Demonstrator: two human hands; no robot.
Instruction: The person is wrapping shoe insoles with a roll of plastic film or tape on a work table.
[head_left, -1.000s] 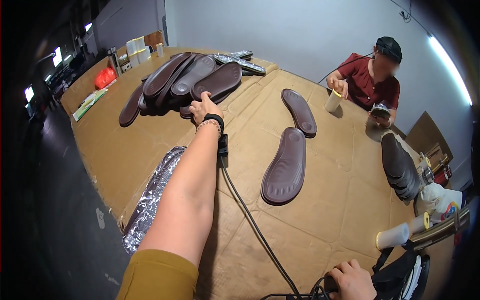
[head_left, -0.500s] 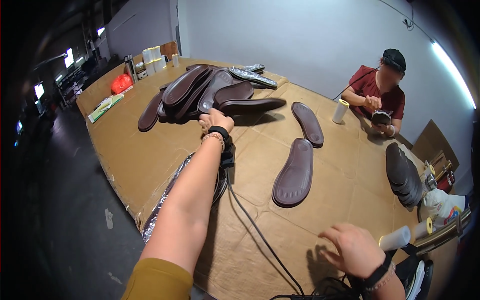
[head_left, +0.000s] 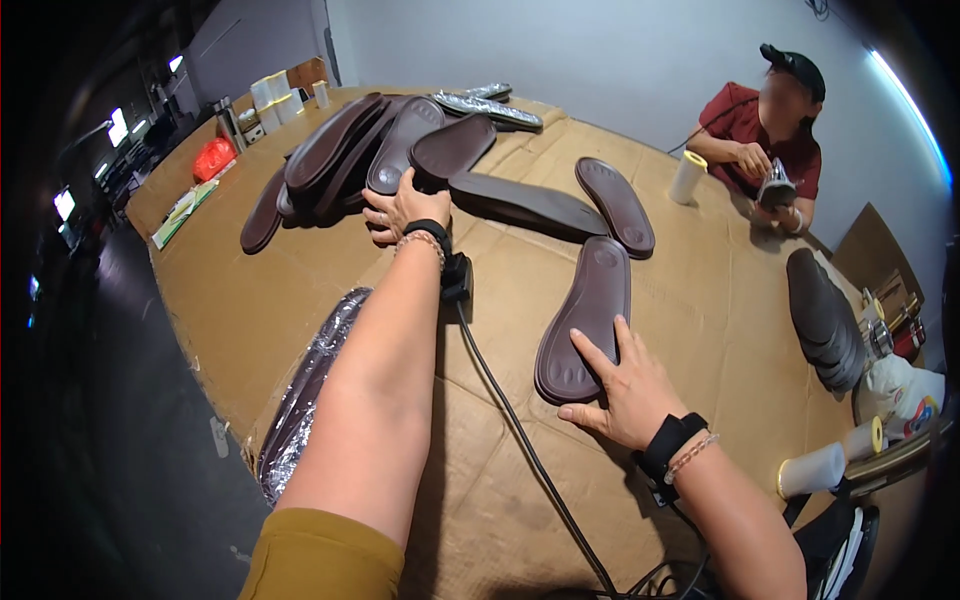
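A heap of dark brown shoe soles (head_left: 325,160) lies across the far side of the table. My left hand (head_left: 408,210) is at its near edge, fingers spread, touching or just beside the lowest soles; its grip holds nothing that I can see. One long sole (head_left: 530,207) stretches right from the heap, its tip by two separate stacks. My right hand (head_left: 635,390) is open over the right edge of the nearer sole stack (head_left: 585,320), index and middle fingertips on it and thumb at its lower end. Just beyond lies the other sole stack (head_left: 618,205).
Plastic-wrapped soles (head_left: 315,390) lie beneath my left forearm. A black cable (head_left: 520,425) crosses the table towards me. At the right are fanned dark soles (head_left: 822,320) and film rolls (head_left: 810,470). A co-worker (head_left: 765,140) handles a shoe-like piece across the table.
My right hand has moved up and left onto the nearer sole stack. My left hand's fingers have spread, and the long sole beside the heap now lies lower, reaching towards the stacks.
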